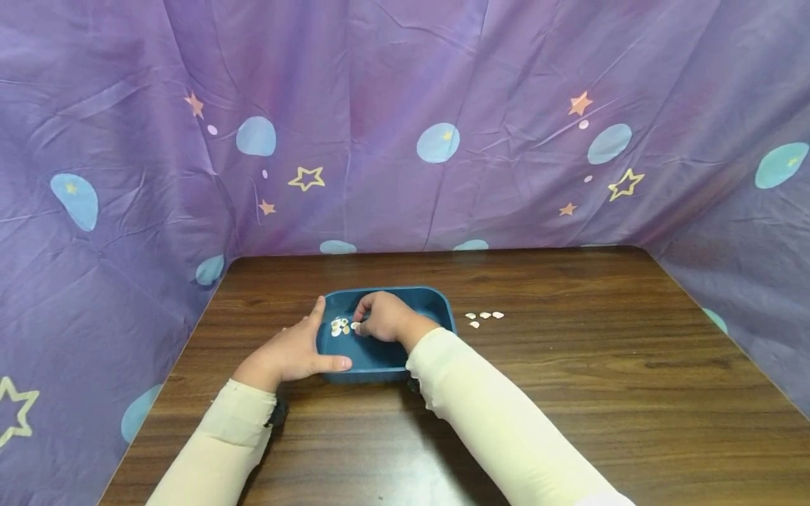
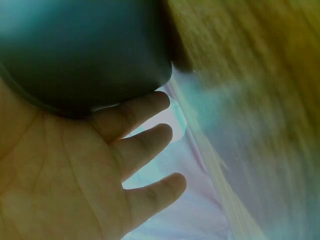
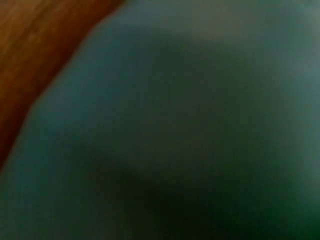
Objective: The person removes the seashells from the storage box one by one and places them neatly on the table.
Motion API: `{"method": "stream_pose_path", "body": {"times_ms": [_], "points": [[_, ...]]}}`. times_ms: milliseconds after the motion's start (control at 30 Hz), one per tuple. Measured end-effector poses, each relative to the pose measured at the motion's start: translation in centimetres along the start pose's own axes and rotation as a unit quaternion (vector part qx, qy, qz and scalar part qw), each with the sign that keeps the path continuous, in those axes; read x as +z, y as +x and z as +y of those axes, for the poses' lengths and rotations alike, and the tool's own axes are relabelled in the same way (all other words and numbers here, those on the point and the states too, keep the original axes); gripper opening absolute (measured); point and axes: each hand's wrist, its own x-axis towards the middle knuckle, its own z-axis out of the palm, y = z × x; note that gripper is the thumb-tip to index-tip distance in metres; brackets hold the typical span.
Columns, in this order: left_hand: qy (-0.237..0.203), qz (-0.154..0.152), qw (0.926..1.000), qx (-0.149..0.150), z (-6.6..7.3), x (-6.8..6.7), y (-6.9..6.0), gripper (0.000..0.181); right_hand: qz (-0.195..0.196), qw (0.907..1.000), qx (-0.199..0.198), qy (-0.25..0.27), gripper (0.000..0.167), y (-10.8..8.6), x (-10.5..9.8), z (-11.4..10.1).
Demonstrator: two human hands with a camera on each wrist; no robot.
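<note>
A blue rectangular tray [image 1: 377, 374] stands on the table, with several small whitish shell-like pieces [image 1: 336, 327] grouped at its left end. My left hand [image 1: 295, 351] lies against the tray's left side, thumb along the front rim. In the left wrist view its fingers [image 2: 150, 145] are nearly straight beside the dark tray wall [image 2: 95, 55]. Reaching inside the tray, my right hand [image 1: 386, 318] pinches one small pale shell-like piece [image 1: 356, 325] between thumb and fingers, just right of the group. The right wrist view shows mostly a blurred blue-green surface [image 3: 165, 110].
Several more pale shell-like pieces [image 1: 485, 315] lie on the brown wood-grain table [image 1: 601, 351], right of the tray. A purple curtain [image 1: 392, 84] with stars and blue spots hangs behind the table and on both sides.
</note>
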Motion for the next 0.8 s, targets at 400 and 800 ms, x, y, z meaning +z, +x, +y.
{"method": "stream_pose_path", "body": {"times_ms": [400,800], "points": [[0.002,0.005,1.0000,0.000,0.0,0.1,0.1,0.138,0.047,0.9961,-0.030,0.068,0.008,-1.1,-3.2,0.0],[0.032,0.023,0.9992,0.009,0.0,0.1,0.1,0.140,0.094,0.9872,-0.047,0.120,0.012,-3.5,-8.2,3.0]]}}
